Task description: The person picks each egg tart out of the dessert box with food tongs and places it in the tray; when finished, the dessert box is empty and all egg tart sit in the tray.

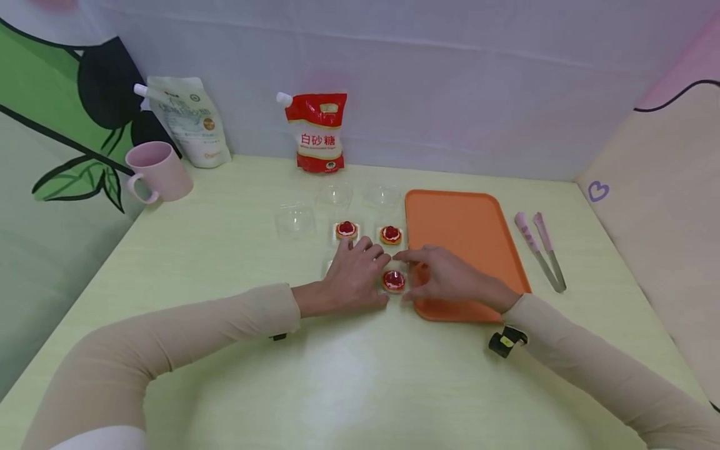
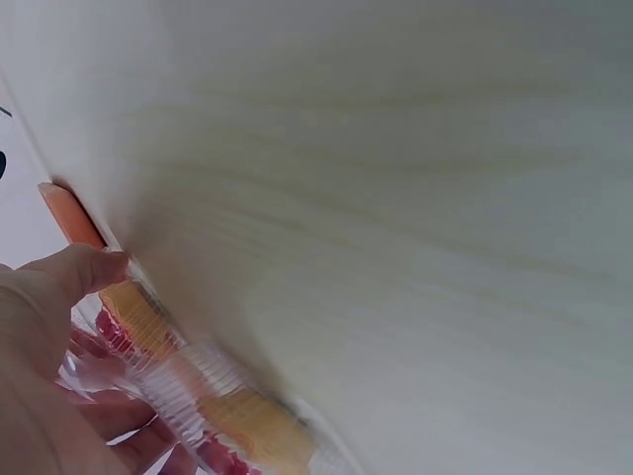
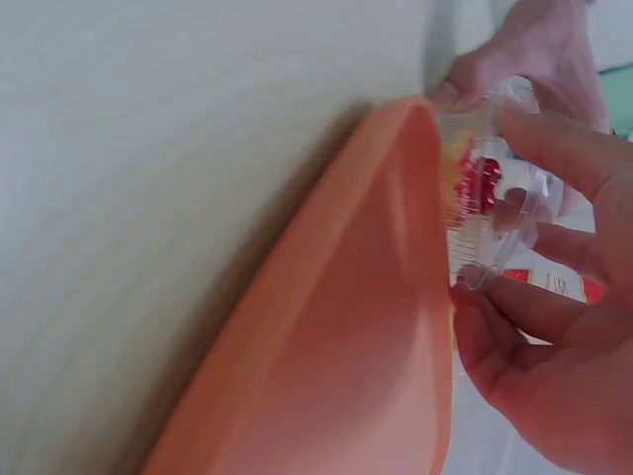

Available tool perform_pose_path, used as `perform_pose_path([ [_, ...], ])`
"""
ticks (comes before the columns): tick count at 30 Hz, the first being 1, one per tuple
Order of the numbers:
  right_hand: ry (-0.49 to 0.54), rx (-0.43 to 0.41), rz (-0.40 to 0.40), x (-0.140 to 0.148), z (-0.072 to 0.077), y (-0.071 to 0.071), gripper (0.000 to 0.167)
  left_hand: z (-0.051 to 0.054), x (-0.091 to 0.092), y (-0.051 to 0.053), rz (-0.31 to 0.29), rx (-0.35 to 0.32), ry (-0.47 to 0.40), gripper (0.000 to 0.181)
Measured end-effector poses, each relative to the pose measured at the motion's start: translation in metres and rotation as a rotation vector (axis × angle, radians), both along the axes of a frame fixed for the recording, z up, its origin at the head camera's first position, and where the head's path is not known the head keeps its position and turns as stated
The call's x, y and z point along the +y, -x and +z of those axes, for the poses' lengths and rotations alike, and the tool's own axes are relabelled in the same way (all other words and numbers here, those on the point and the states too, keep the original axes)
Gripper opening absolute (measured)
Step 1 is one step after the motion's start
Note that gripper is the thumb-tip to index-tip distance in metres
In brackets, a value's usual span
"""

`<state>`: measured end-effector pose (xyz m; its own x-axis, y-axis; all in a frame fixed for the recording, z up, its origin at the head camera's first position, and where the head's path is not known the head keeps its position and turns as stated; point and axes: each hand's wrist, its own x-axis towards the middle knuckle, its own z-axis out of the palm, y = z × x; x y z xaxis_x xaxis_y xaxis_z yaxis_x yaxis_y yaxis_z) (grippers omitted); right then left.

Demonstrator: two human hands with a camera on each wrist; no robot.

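A small tart with a red fruit topping and white cream sits in a clear plastic box [image 1: 394,281] by the tray's left edge. My left hand [image 1: 355,275] grips that box from the left, its thumb at the near corner in the left wrist view. From the right, my right hand [image 1: 447,275] holds the same box between thumb and fingers, above the orange tray [image 1: 467,225]. Two more tarts, a left one [image 1: 346,230] and a right one [image 1: 390,235], stand just behind in clear boxes. Another boxed tart [image 2: 257,430] is mostly hidden by my left hand in the head view.
Clear lids [image 1: 296,220] stand raised behind the tarts. Tongs with pink handles [image 1: 542,250] lie right of the tray. Along the back are a pink mug [image 1: 160,172], a white pouch [image 1: 194,122] and a red sugar pouch [image 1: 319,132].
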<state>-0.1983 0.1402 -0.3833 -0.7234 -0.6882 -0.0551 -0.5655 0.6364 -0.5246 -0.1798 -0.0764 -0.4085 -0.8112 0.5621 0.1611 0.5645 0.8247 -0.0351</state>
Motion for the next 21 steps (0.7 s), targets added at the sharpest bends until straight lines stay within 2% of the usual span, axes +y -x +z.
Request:
perform_pose_path([
  [4, 0.037, -0.094, -0.008, 0.003, -0.001, 0.008, 0.065, 0.0, 0.0, 0.001, 0.004, -0.009, 0.006, 0.051],
  [9, 0.054, -0.16, -0.001, 0.004, 0.001, 0.012, 0.065, -0.001, 0.001, 0.001, 0.013, -0.038, -0.003, 0.056],
  [15, 0.083, -0.187, -0.006, 0.005, 0.001, 0.014, 0.065, 0.0, -0.001, 0.001, 0.01, -0.079, -0.023, 0.071],
  [21, 0.08, -0.175, -0.018, 0.009, 0.002, 0.017, 0.065, 0.001, -0.004, 0.001, 0.025, -0.18, -0.077, 0.093],
])
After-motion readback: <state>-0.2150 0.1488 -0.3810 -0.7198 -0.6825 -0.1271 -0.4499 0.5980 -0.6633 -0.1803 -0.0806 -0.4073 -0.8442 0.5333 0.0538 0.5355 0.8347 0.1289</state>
